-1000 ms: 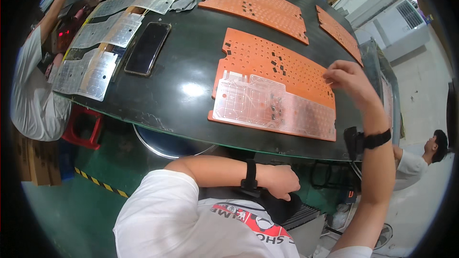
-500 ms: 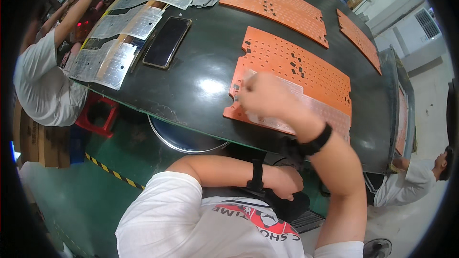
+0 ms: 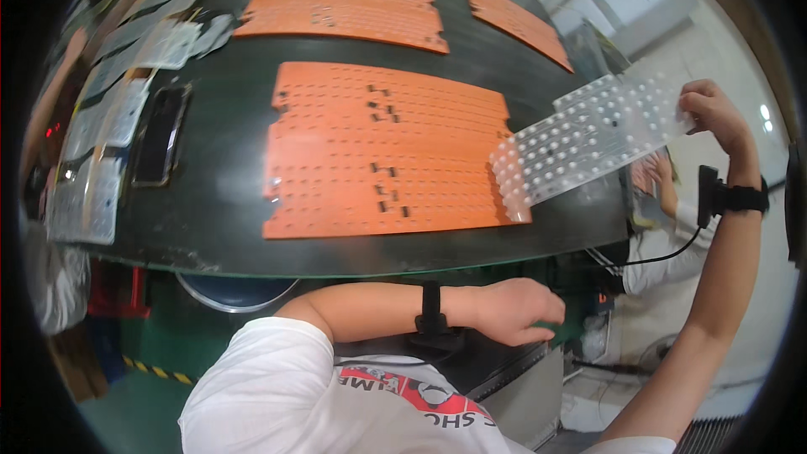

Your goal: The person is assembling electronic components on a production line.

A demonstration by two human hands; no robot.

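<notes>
Clear dotted sheet (image 3: 580, 141) slanting over right edge of orange board (image 3: 336, 155); your right hand (image 3: 716, 113) pinching its raised end between thumb and fingers; your left hand (image 3: 519, 311) hanging slack, unclenched.

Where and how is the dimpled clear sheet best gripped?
Probably pinch the clear sheet by its right end, coming from the right, as the right hand does: it is thin there, and its left end overlaps the nearest orange board in view.

The right hand (image 3: 713, 113) pinches atop a raised forearm (image 3: 731, 261); the left hand (image 3: 517, 311), lower, is loosely relaxed.
</notes>
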